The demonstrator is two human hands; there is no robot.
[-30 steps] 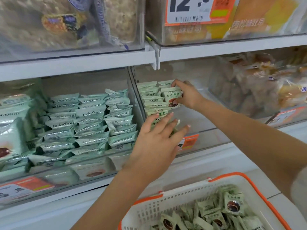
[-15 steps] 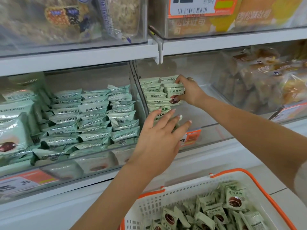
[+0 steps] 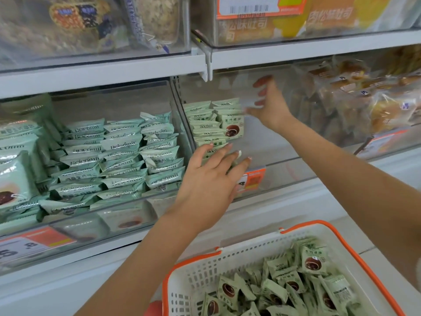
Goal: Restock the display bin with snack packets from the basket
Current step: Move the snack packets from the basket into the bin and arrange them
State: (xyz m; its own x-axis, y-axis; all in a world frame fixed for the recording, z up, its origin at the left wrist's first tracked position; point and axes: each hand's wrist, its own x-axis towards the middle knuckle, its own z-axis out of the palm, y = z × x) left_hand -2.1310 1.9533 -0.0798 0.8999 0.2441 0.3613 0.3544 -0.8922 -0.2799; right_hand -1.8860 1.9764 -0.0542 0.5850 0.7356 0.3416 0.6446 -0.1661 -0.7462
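Bright, even shop light, soft shadows.
Glare whitens the clear bin fronts (image 3: 284,174); the right hand (image 3: 268,108) smears with motion; edges bow.

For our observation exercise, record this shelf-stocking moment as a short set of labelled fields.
setting: shop shelf with clear display bin
stock in bin: light green snack packets stacked at its left side
left hand: fingers straight, resting against the front packets
right hand: blurred, open, raised beside the stack's top
basket: white with orange rim, holds more green packets
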